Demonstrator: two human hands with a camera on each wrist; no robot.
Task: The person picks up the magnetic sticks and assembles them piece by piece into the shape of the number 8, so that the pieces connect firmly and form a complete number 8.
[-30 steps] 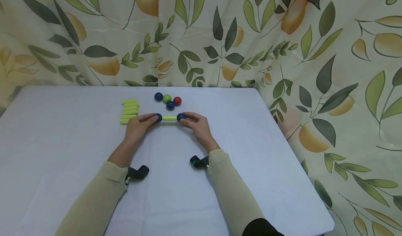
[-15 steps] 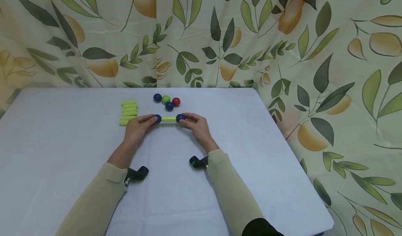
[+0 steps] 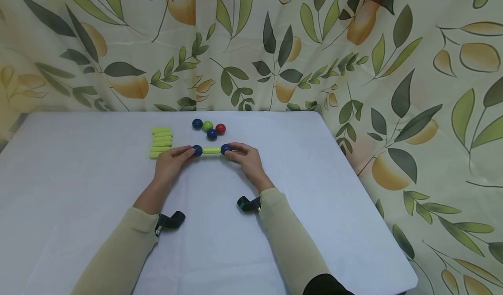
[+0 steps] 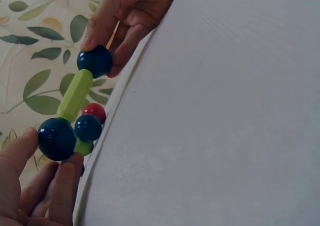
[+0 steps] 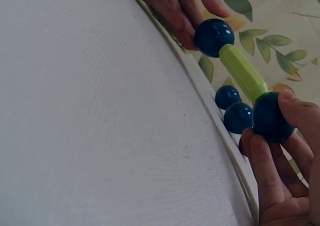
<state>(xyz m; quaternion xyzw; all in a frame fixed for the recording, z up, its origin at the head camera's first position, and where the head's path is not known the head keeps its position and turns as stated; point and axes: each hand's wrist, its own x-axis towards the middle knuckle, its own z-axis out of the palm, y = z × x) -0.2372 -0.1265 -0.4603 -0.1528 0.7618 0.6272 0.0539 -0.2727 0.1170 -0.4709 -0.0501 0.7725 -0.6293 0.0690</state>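
Note:
A light green ribbed rod [image 3: 211, 150] joins two shiny dark blue balls, one at each end. My left hand [image 3: 170, 164] pinches the left blue ball [image 4: 57, 139] between thumb and fingers. At the other end, the right blue ball [image 5: 271, 117] is pinched by my right hand [image 3: 247, 160]. The joined piece lies level from hand to hand in the head view, close over the white table. Both wrist views show the rod [image 4: 75, 95] running straight from ball to ball.
Behind the hands on the table [image 3: 220, 225] sit loose balls: a red ball [image 3: 220, 129], a green ball [image 3: 207, 126] and two blue balls [image 3: 212, 134]. Several green rods [image 3: 161, 138] lie stacked side by side near my left hand. A leaf-patterned curtain [image 3: 251, 46] hangs behind.
Both hands keep their pinch on the two blue balls, and the joined piece stays nearly in place. The whole head view has shifted slightly.

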